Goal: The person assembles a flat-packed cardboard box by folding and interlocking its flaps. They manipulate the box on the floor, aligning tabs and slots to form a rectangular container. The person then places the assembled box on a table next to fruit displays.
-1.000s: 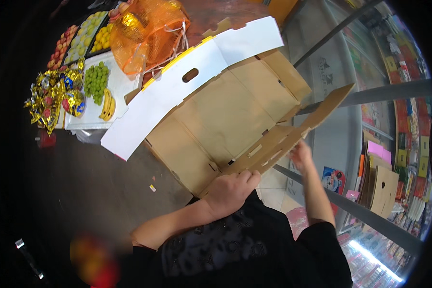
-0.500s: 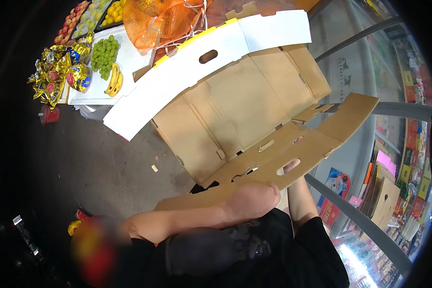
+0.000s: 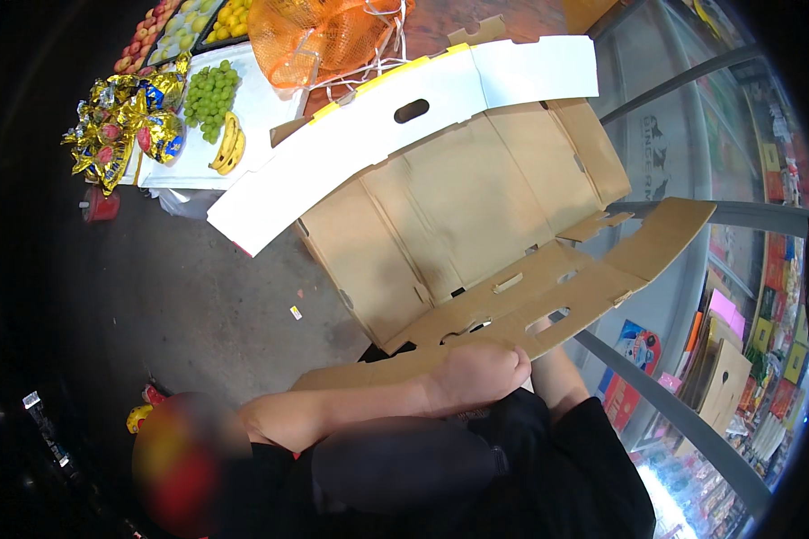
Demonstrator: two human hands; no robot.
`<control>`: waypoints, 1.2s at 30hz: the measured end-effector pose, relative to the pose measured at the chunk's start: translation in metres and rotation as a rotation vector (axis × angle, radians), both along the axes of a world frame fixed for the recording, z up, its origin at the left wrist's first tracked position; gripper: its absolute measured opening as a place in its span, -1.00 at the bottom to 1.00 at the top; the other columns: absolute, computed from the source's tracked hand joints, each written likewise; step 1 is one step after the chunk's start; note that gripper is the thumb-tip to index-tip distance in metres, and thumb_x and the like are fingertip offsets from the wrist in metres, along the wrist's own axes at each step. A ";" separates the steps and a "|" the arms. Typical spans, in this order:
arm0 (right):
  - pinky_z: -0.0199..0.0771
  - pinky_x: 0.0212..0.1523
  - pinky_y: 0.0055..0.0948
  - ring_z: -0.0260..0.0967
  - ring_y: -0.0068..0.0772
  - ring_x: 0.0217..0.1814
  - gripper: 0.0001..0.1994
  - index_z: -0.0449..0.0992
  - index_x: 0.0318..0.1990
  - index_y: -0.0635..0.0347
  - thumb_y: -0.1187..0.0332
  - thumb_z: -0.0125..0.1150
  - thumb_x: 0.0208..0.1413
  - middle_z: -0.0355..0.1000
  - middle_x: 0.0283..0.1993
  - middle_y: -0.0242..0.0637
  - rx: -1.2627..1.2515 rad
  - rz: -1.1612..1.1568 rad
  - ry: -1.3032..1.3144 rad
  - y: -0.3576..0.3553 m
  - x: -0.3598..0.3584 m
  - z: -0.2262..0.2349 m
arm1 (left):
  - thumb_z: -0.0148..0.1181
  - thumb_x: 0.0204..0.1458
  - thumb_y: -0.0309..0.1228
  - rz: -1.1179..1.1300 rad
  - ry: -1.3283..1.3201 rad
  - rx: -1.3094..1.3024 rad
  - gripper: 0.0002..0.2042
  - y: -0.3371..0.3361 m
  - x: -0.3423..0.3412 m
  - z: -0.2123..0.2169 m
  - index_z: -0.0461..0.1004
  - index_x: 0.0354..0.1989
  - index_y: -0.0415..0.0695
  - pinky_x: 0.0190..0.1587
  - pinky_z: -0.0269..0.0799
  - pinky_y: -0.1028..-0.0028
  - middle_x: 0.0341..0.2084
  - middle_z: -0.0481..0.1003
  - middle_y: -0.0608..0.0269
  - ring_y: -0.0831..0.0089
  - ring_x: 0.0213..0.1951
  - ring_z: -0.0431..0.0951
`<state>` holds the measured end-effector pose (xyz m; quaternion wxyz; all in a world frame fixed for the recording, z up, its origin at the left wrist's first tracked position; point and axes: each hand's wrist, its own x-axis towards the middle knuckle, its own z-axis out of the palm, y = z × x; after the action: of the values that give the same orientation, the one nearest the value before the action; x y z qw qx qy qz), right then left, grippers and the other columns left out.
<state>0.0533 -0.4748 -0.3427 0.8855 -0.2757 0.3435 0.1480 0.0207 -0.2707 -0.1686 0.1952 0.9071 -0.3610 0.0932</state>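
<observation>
A large, partly unfolded cardboard box [image 3: 472, 202] spreads in front of me, brown inside, with a white outer flap [image 3: 351, 144] along its far side. My left hand [image 3: 484, 370] is closed at the edge of the near brown flap [image 3: 593, 292], the forearm lying across the cardboard. Its fingertips are hidden. My right hand [image 3: 541, 327] is mostly behind that near flap, below its oval hand hole. Only a little skin shows at the hole, and the fingers cannot be made out.
On a white surface at the far left lie green grapes [image 3: 210, 101], bananas [image 3: 229, 145] and gold-foil packages [image 3: 108, 135]. An orange mesh bag [image 3: 319, 40] rests on a reddish table beyond the box. A glass-doored cabinet [image 3: 665, 144] stands at the right.
The view has shifted slightly, so the scene sits a bit lower and to the right. My right hand has slipped lower behind the hand hole; my left stays at the flap's edge.
</observation>
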 end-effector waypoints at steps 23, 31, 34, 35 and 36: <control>0.42 0.10 -0.16 0.42 -0.21 0.01 -0.64 0.41 0.04 0.18 0.15 -0.18 0.33 0.46 -0.02 -0.23 -0.004 -0.024 -0.196 0.024 0.070 0.073 | 0.15 -0.01 -0.50 -0.127 0.147 -0.149 -0.74 0.027 0.037 0.157 0.36 -0.12 -0.16 -0.29 0.46 0.20 -0.36 0.46 -0.01 0.02 -0.28 0.53; 0.10 0.32 -0.18 0.10 -0.20 0.32 -0.46 0.14 0.33 0.09 0.02 -0.08 0.31 0.13 0.33 -0.25 0.016 0.126 -0.441 0.064 0.063 0.183 | 0.19 0.04 -0.48 -0.074 -0.137 0.156 -0.74 0.044 0.041 0.308 0.42 -0.08 -0.20 -0.13 0.45 0.33 -0.32 0.50 0.04 0.17 -0.21 0.55; 0.20 0.24 -0.22 0.19 -0.22 0.24 -0.35 0.03 0.39 0.05 0.05 0.09 0.24 0.13 0.35 -0.35 -0.021 0.120 -0.563 0.085 0.060 0.210 | 0.21 0.03 -0.51 -0.093 -0.152 0.216 -0.71 0.050 0.028 0.351 0.45 -0.03 -0.21 -0.04 0.45 0.43 -0.25 0.52 0.08 0.33 -0.15 0.55; 0.21 0.23 -0.23 0.20 -0.24 0.22 -0.33 0.02 0.39 0.08 0.07 0.13 0.22 0.13 0.34 -0.35 -0.085 0.077 -0.595 0.086 0.060 0.217 | 0.17 0.08 -0.50 -0.054 -0.203 0.201 -0.73 0.051 0.025 0.360 0.46 -0.03 -0.19 -0.03 0.45 0.45 -0.24 0.53 0.11 0.36 -0.15 0.54; 0.23 0.22 -0.24 0.21 -0.26 0.21 -0.30 0.01 0.38 0.10 0.10 0.18 0.20 0.13 0.33 -0.34 -0.157 0.035 -0.626 0.084 0.062 0.225 | 0.17 0.05 -0.51 0.010 -0.060 0.292 -0.72 0.039 0.017 0.391 0.47 -0.03 -0.17 0.00 0.43 0.38 -0.19 0.53 0.08 0.27 -0.10 0.53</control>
<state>0.1155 -0.3904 -0.1178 0.9215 -0.3811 0.0601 0.0444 0.0378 -0.2316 0.2222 0.0499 0.9244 -0.3719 0.0677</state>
